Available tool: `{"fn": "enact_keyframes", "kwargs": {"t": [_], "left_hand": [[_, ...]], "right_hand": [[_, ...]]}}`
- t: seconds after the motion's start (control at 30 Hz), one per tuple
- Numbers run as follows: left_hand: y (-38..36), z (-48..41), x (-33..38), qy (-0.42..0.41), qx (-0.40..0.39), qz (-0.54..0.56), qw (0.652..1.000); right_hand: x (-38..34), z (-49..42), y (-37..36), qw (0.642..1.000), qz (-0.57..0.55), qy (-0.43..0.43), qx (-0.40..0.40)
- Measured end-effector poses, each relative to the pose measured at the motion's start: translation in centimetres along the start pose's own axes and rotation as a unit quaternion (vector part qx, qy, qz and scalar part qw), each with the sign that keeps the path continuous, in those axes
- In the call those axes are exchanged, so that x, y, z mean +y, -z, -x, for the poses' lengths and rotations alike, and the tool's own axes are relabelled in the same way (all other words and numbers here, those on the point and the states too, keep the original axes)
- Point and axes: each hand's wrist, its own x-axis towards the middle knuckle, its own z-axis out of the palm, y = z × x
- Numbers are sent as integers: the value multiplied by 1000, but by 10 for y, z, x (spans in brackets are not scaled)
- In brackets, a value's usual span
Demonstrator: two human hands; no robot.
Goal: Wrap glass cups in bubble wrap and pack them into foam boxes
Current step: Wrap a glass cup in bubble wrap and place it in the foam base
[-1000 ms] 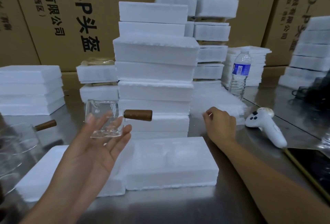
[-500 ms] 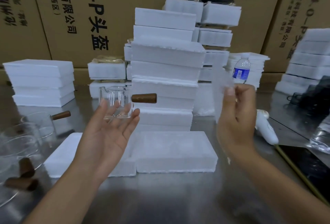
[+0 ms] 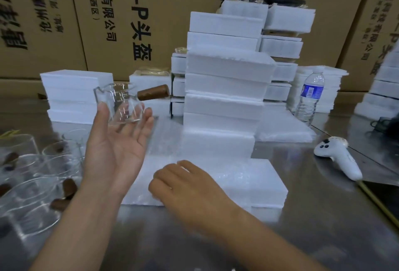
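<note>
My left hand [image 3: 116, 147] is raised palm up with a clear glass cup [image 3: 118, 102] on its fingers. The thumb lies against the cup's left wall and a fingertip against its right. The cup's brown wooden handle [image 3: 153, 92] points right. My right hand [image 3: 183, 186] is low, palm down, over the flat foam box [image 3: 248, 184] on the steel table. Its fingers curl on the near edge of a clear bubble wrap sheet [image 3: 167, 141], which lies across the box's left part. The fingertips are hidden.
A tall stack of foam boxes [image 3: 226, 98] rises just behind the flat box. Several glass cups [image 3: 32, 173] crowd the left. A lower foam stack [image 3: 71, 93], a water bottle [image 3: 311, 96] and a white controller [image 3: 336, 158] stand around; cardboard cartons [image 3: 121, 22] wall the back.
My right hand took a bubble wrap sheet from the right, lifted it, then brought it down onto the flat foam box. My left hand kept the cup raised.
</note>
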Motion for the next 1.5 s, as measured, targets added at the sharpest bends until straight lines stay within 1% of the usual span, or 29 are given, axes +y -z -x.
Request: {"fn": "enact_keyframes", "kwargs": {"t": [0.07, 0.13, 0.17, 0.2, 0.23, 0.27, 0.3, 0.33, 0.37, 0.4, 0.43, 0.5, 0.6, 0.63, 0.7, 0.77, 0.87, 1.0, 1.07, 1.1, 1.13, 1.23, 1.3, 1.33, 1.4, 1.47, 1.5], "left_hand": [[1, -1, 0, -1, -1, -3, 1000], [1, 0, -2, 6, -5, 5, 1000], [1, 1, -4, 12, -9, 4, 1000], [1, 2, -7, 20, -14, -5, 1000], [0, 3, -11, 29, -19, -21, 999], [-1, 4, -15, 40, -27, -41, 998], [-2, 5, -18, 51, -35, -62, 996], [-4, 6, -21, 61, -41, -82, 994], [-5, 8, -24, 69, -44, -106, 991], [-6, 9, -27, 74, -47, -134, 987], [-7, 10, -30, 77, -49, -171, 981], [-9, 13, -38, 81, -53, -255, 962], [-8, 19, -48, 86, -71, -319, 941], [-7, 21, -51, 87, -83, -329, 937], [-7, 23, -54, 87, -92, -353, 927], [-5, 23, -56, 83, -84, -368, 922], [-1, 20, -57, 74, -70, -401, 910], [2, 20, -60, 46, -96, -520, 848], [3, 22, -62, 40, -103, -562, 820], [4, 23, -63, 36, -113, -599, 792], [7, 25, -64, 27, -132, -643, 754], [17, 31, -70, -40, -189, -759, 622], [21, 32, -75, -73, -214, -798, 559], [23, 32, -77, -87, -224, -808, 537], [25, 32, -79, -104, -239, -819, 511], [27, 31, -79, -106, -245, -821, 504], [27, 32, -79, -109, -244, -819, 508]], "right_hand": [[-3, 2, -2, 999, -2, -29, -45], [-3, 4, 0, 996, -58, -43, -53], [-1, 6, 0, 994, -83, -60, -36], [0, 9, 2, 990, -104, -93, -2], [3, 12, 4, 980, -123, -147, 50], [7, 16, 7, 958, -162, -217, 99], [13, 19, 9, 925, -204, -289, 135], [21, 24, 10, 891, -249, -345, 155], [30, 29, 9, 861, -284, -386, 172], [39, 34, 10, 847, -293, -404, 186], [46, 38, 11, 846, -288, -407, 189], [56, 42, 14, 860, -272, -396, 171], [61, 44, 14, 906, -203, -347, 132], [61, 44, 15, 915, -183, -339, 121], [62, 45, 17, 922, -176, -332, 97], [63, 47, 18, 925, -187, -320, 76], [64, 49, 19, 932, -189, -302, 67], [68, 50, 18, 926, -145, -331, 108], [72, 51, 17, 913, -133, -358, 145], [74, 52, 18, 900, -141, -377, 167], [76, 52, 18, 884, -156, -396, 192], [79, 52, 19, 829, -240, -428, 268], [79, 50, 21, 787, -310, -444, 296], [80, 50, 22, 766, -342, -451, 304], [81, 50, 22, 735, -381, -463, 315], [83, 50, 21, 714, -403, -470, 326], [84, 50, 21, 706, -410, -474, 330]]}}
